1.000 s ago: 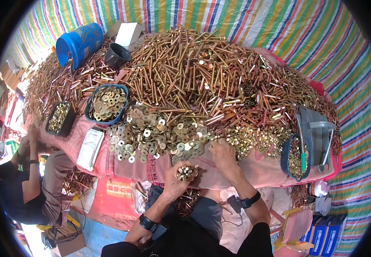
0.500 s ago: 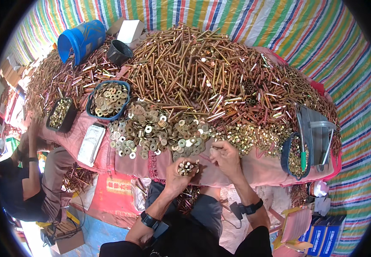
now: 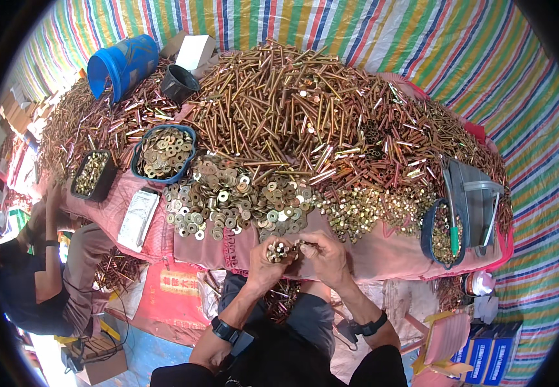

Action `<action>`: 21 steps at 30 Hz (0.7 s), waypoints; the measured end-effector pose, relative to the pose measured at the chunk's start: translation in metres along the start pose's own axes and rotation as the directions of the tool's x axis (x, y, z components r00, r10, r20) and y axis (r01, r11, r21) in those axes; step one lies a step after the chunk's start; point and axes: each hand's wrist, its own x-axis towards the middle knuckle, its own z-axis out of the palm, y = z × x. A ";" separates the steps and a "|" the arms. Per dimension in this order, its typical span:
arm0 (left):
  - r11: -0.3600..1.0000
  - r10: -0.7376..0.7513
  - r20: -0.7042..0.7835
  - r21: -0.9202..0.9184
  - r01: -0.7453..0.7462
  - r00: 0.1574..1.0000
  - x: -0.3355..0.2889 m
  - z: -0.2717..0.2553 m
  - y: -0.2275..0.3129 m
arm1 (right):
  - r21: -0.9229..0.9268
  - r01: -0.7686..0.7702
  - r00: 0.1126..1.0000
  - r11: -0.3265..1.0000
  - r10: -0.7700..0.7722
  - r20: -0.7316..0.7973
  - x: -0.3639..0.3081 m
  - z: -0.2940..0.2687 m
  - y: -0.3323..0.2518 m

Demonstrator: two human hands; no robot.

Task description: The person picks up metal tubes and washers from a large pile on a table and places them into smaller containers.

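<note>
Bolt bundle (image 3: 278,252) inside left hand (image 3: 264,268), curled snugly; right hand (image 3: 327,262) half-curled just beside, hold unclear.

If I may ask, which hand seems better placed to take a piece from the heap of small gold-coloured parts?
Probably the right hand: it is nearer the small gold-coloured parts, while the left hand is wrapped around a bundle of metal rods. Whether the right holds anything is unclear.
</note>
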 end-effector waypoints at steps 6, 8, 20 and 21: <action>0.997 0.015 0.006 0.069 -0.016 1.000 0.001 0.001 0.001 | 0.190 -0.139 0.988 0.972 0.148 -0.034 0.003 0.007 -0.006; 1.000 0.008 0.011 0.027 -0.008 1.000 0.001 0.001 0.002 | 0.008 -0.007 0.999 1.000 0.007 -0.041 0.004 0.004 -0.012; 0.996 -0.005 0.042 0.090 0.001 0.999 0.001 -0.003 0.006 | -0.197 0.024 0.999 0.980 -0.033 -0.041 0.005 0.001 -0.032; 0.996 0.000 0.043 0.089 -0.004 0.999 0.001 -0.003 0.006 | -0.186 -0.019 0.999 0.982 0.012 -0.038 0.006 0.002 -0.032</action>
